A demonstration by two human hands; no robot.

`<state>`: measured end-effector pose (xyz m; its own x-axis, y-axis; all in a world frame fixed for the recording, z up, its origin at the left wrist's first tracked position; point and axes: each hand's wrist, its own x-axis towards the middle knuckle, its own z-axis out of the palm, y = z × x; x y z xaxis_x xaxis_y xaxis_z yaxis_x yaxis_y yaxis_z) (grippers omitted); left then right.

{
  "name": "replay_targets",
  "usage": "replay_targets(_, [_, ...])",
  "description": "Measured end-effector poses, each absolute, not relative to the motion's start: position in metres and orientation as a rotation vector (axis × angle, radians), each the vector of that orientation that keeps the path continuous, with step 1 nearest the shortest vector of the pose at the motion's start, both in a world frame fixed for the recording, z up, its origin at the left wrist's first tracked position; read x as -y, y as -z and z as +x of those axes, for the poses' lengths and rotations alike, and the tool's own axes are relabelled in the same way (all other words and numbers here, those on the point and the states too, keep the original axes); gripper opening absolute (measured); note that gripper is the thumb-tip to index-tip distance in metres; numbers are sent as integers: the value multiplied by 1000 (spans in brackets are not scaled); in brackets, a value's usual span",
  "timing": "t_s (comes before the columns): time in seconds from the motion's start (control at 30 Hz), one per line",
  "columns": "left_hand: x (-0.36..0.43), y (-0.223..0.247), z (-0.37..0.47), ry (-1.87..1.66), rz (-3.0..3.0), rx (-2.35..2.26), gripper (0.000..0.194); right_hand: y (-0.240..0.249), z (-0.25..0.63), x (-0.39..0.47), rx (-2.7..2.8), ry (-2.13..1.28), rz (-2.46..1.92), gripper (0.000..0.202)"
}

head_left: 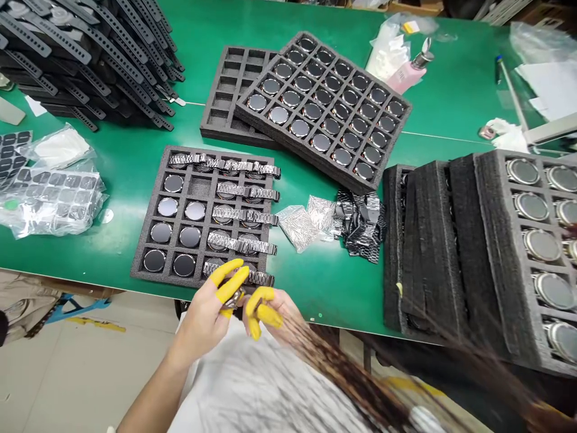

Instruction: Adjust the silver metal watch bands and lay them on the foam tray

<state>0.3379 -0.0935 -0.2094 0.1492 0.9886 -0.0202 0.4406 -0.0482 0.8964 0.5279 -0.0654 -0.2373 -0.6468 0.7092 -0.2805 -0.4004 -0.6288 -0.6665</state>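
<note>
My left hand (208, 311), with yellow finger covers, is closed on a watch (233, 299) at the table's front edge. Its dark metal case shows between the fingers; the rest is hidden. Beside it, my right hand (269, 310), also with yellow finger covers, has its fingers curled in; whatever they pinch cannot be made out. Just beyond the hands lies a grey foam tray (148, 249) of round watches. Metal link bands (238, 243) lie across its right columns and back row. One compartment (199, 187) in its second column holds no watch.
Right of the tray lie bags of small metal pins (297, 227) and loose dark link bands (360, 222). Behind sit stacked foam trays (396, 114), the top one full of watch heads. More trays (487, 198) stand at right, black straps (103, 54) at back left, and a pink bottle (407, 75) beyond.
</note>
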Motion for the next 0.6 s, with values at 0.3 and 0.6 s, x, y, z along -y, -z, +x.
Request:
replay_targets(0.3, [90,206,344,-640,1951,-1485,61,225,522,62,804,-2350,-877,52])
replay_targets(0.6, [99,212,339,-638,1966,-1523,60,224,521,61,725,-2356,-908,53])
